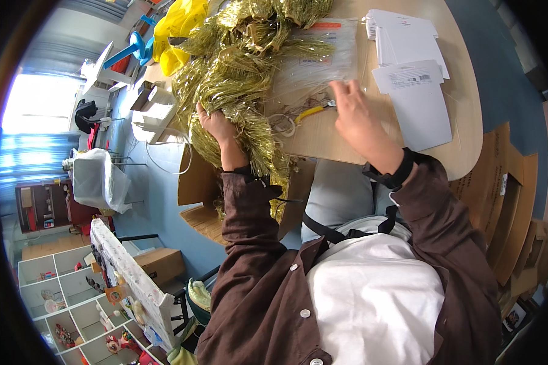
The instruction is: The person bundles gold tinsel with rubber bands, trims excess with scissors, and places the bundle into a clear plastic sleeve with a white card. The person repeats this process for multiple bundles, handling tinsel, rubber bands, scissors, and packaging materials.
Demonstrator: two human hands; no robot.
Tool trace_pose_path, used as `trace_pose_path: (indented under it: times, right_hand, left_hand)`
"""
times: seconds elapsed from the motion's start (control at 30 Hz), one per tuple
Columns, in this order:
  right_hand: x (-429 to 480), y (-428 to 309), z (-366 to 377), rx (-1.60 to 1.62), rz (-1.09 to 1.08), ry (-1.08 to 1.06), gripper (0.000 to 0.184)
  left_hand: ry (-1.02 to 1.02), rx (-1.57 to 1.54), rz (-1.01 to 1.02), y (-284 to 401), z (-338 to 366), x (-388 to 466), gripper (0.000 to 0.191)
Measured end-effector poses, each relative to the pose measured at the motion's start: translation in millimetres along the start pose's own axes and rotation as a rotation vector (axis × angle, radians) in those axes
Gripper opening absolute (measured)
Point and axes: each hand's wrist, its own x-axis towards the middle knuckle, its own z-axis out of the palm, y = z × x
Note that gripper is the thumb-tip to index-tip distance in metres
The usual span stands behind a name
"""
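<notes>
A large heap of gold tinsel fringe (pixel 237 82) covers the left part of the wooden table (pixel 319 146) and hangs over its front edge. My left hand (pixel 215 124) is sunk into this tinsel and grips a bunch, strands hiding part of its fingers. Over the table, my right hand (pixel 358 112) is raised with its fingers bent close together; whether something thin lies between them cannot be made out. Just left of it lies a yellow-handled hand tool (pixel 311 112), its metal head beside my fingers. Clear plastic bags (pixel 315 64) with printing lie beyond.
White header cards (pixel 415 100) are stacked at the table's right. A roll of tape (pixel 283 125) lies near the tool. An open cardboard box (pixel 201 223) stands below the tinsel; flattened cartons (pixel 493 196) lean at right. A yellow plastic bag (pixel 176 34) sits at the far left.
</notes>
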Motion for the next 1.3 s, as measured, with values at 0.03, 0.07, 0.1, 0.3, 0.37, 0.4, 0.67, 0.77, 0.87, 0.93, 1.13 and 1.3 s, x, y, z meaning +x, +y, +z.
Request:
trace_pose_path:
  times: [0.03, 0.07, 0.1, 0.3, 0.37, 0.4, 0.67, 0.77, 0.87, 0.93, 1.13, 1.3]
  right_hand:
    - [0, 3, -1, -0.01, 0.035, -0.014, 0.048]
    - [1, 7, -5, -0.043, 0.061, -0.063, 0.048]
    - [1, 11, -8, -0.1, 0.081, -0.059, 0.048]
    - [3, 18, -28, -0.048, 0.108, 0.164, 0.041]
    - [3, 15, -37, 0.132, 0.101, 0.216, 0.048]
    - [2, 12, -42, 0.242, 0.106, 0.218, 0.05]
    - [0, -24, -45, 1.149, 0.135, -0.133, 0.077]
    - [4, -27, -41, 1.221, 0.269, -0.29, 0.054]
    - [7, -32, -28, 1.042, 0.382, -0.272, 0.046]
    - [11, -36, -17, 0.798, 0.338, -0.359, 0.036]
    - [10, -38, -1, 0.386, 0.184, -0.505, 0.025]
    - [11, -33, 5, 0.352, 0.185, -0.469, 0.023]
  left_hand:
    - [-0.033, 0.133, 0.067, -6, -9, 4, 0.036]
    - [-0.067, 0.266, 0.134, -11, -17, 8, 0.039]
    - [-0.083, 0.312, 0.111, -15, -24, 11, 0.044]
    - [-0.191, 0.096, 0.076, -20, -35, 14, 0.05]
    - [-0.053, -0.221, -0.234, -15, -31, 8, 0.046]
    - [-0.196, 0.099, -0.003, -12, -28, 9, 0.043]
    - [-0.209, -0.332, -0.087, -4, -14, 1, 0.035]
    - [-0.202, -0.306, -0.072, -1, -13, 1, 0.036]
    - [-0.157, -0.412, -0.088, 1, -8, -2, 0.036]
    - [-0.096, -0.37, -0.109, 2, -2, -4, 0.036]
    - [-0.047, -0.25, -0.053, 21, 16, -12, 0.028]
    - [-0.293, 0.161, -0.096, 56, 15, -19, 0.028]
